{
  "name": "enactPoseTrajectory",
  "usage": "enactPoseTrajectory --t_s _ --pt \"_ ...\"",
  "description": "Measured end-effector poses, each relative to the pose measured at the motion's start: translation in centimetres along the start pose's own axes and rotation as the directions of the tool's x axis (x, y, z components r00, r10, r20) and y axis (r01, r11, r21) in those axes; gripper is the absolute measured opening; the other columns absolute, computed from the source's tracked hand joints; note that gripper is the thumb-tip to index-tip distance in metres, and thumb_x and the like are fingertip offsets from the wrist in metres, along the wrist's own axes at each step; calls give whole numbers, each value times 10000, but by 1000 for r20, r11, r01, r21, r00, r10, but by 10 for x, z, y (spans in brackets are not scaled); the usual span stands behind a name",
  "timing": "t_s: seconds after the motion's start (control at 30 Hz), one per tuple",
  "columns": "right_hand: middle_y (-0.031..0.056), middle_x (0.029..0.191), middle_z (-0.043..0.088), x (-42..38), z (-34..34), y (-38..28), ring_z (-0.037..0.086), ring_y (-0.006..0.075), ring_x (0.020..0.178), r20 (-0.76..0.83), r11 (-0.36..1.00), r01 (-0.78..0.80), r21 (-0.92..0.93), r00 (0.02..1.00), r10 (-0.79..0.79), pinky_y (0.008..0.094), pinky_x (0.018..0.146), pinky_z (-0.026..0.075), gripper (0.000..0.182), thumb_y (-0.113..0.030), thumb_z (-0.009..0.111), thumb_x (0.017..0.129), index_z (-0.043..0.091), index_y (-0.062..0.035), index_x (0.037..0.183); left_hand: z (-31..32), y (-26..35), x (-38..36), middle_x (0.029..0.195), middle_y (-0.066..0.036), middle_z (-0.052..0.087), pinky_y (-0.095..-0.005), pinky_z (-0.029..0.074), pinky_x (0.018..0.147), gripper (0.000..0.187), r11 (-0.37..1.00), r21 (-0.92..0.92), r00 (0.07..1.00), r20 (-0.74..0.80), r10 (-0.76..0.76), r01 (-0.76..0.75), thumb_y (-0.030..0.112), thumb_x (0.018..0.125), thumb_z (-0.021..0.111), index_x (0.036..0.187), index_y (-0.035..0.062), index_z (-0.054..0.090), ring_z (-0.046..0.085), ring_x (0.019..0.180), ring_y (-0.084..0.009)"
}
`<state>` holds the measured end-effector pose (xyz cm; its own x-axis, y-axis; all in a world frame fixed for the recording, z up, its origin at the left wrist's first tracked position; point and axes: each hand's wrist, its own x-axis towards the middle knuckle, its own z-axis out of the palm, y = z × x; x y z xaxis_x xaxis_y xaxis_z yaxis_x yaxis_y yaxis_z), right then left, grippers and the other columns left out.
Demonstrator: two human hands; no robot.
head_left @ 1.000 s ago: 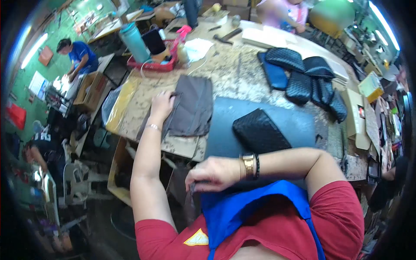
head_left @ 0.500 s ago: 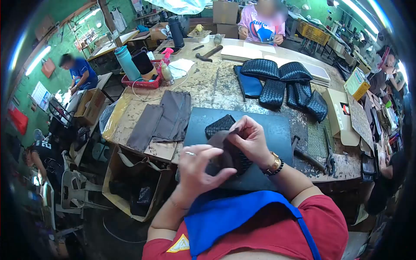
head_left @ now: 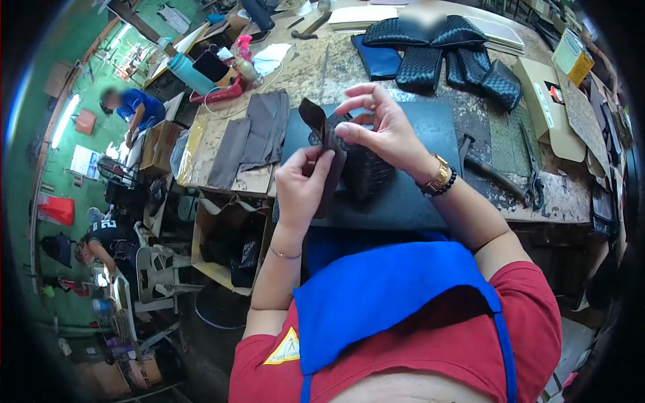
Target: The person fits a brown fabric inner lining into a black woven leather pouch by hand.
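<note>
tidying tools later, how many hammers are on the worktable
2. The far hammer lies on the worktable, left of the pale sheets; the near hammer lies right of the dark mat. Others could be hidden.

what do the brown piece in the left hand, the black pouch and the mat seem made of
Brown piece: probably thin cloth, matte, judging by its soft folds.
Black pouch: likely leather or imitation leather, faintly glossy, with a woven-looking surface.
Mat: perhaps rubber or plastic, smooth with a dull sheen; the look leaves it open.
</note>
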<state>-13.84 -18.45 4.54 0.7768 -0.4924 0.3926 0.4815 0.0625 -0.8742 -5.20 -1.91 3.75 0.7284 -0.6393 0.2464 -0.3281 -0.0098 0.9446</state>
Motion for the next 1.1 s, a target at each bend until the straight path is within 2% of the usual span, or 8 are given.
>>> enactPoseTrajectory --t_s 0.13,0.3,0.57,0.77,0.87,0.97,1.03,1.1 --pt "-4 879 600 -15 -9 18 591 55 766 94 974 -29 -226 994 51 210 650 491 374 -224 813 838 554 -53 1046 2 -8 7 730 7 657 -188 453 569 186 997 -81 999 -29 16 -18 116 845 793 820 19 637 586 656 -32" --pt "-18 884 597 -18 -1 34 573 41 780 86 995 -68 -75 994 74 205 667 487 265 -195 771 874 568 -54 968 3 -10 7 735 23 628 -170 450 607 227 982 174 994 90 63 -78 118 826 817 806 37 606 567 704 -14" --pt "-17 901 624 -14 -9 34 605 49 821 116 949 -232 213 971 211 222 724 533 148 -75 685 921 562 -51 999 2 -10 16 798 36 630 -171 451 659 155 989 -138 989 143 -39 59 117 884 759 876 44 623 557 725 -15" --pt "-24 844 620 -14 -20 46 600 27 785 -10 989 -123 -79 992 123 204 677 506 107 -48 647 922 562 -52 988 -3 -22 17 815 50 583 -166 416 636 124 942 -328 997 -7 -79 72 95 913 722 927 53 606 507 706 -10" --pt "-19 819 634 -14 -27 49 592 27 756 -28 963 -90 -255 996 85 218 662 488 63 -27 628 883 618 -35 945 -4 -26 21 931 18 605 -163 439 691 158 965 -258 997 -57 44 -57 56 921 698 1030 63 584 543 828 -24" --pt "12 852 649 -16 -24 51 609 65 755 41 956 24 -291 999 -13 232 666 492 95 -24 634 868 678 -33 951 6 -25 17 1015 -42 597 -226 483 656 315 952 193 956 -125 266 -239 53 846 754 1087 56 550 580 766 -101" --pt "42 882 658 -16 -16 44 628 101 768 89 915 175 -364 984 -153 246 673 502 115 -31 660 860 712 -33 963 7 -20 15 1033 -92 604 -296 520 667 383 791 500 902 -44 430 -353 80 751 799 1061 54 576 626 769 -210" --pt "68 903 657 -17 -10 37 641 135 785 95 904 186 -384 982 -162 260 683 513 122 -41 687 853 722 -30 969 10 -11 12 1038 -108 607 -332 530 693 380 727 591 906 18 423 -351 115 736 801 1047 57 591 640 809 -245"
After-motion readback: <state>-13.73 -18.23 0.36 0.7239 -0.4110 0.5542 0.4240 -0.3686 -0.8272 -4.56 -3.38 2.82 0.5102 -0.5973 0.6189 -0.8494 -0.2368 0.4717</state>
